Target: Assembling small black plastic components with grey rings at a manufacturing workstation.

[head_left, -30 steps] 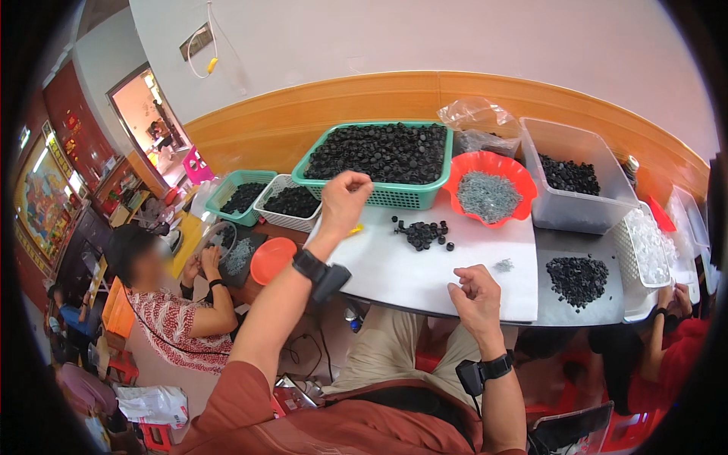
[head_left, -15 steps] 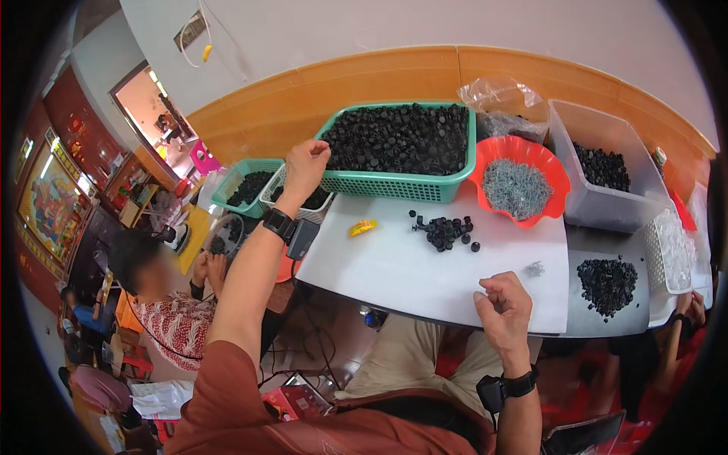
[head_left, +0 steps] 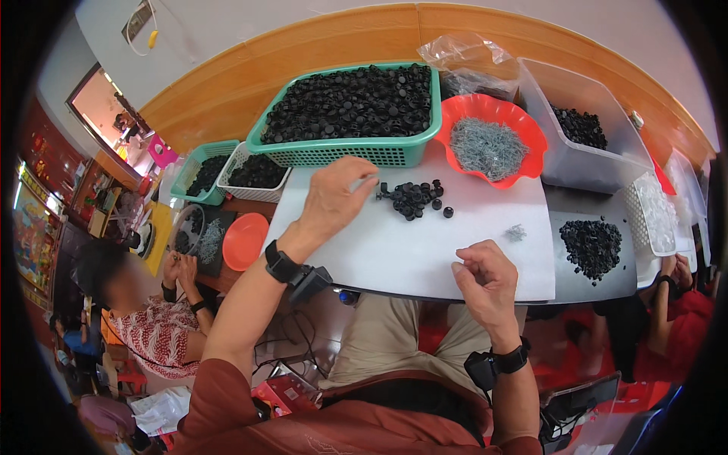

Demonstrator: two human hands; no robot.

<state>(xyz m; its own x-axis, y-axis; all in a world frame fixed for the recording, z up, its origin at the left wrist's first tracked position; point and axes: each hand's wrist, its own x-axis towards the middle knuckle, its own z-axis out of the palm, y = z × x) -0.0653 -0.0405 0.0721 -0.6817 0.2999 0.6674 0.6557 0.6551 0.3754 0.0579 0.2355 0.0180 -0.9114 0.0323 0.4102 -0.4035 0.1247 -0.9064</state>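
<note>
My left hand (head_left: 337, 199) hangs over the white sheet (head_left: 341, 262), its fingers bent and drawn together. Its fingertips are just left of a small pile of round black plastic caps (head_left: 413, 201). Anything between these fingertips is too small to make out. Over the sheet's front edge is my right hand (head_left: 487, 280), palm turned partly up. Its fingers curl in with the thumb close to them, and whatever they hold is hidden. A little cluster of thin silver screws (head_left: 515, 233) lies beyond the right hand.
At the back stand a green basket (head_left: 265, 155) of black caps, a red scalloped bowl (head_left: 540, 136) of screws and a clear bin (head_left: 531, 155). Loose black parts (head_left: 591, 249) lie at right. A co-worker (head_left: 155, 326) sits left beside a red plate (head_left: 245, 241); another person's hands (head_left: 675, 269) show far right.
My left hand has come away from the green basket's left end, toward me and rightward, to the black caps. The yellow wrapper is now out of sight. My right hand keeps its curled pose.
</note>
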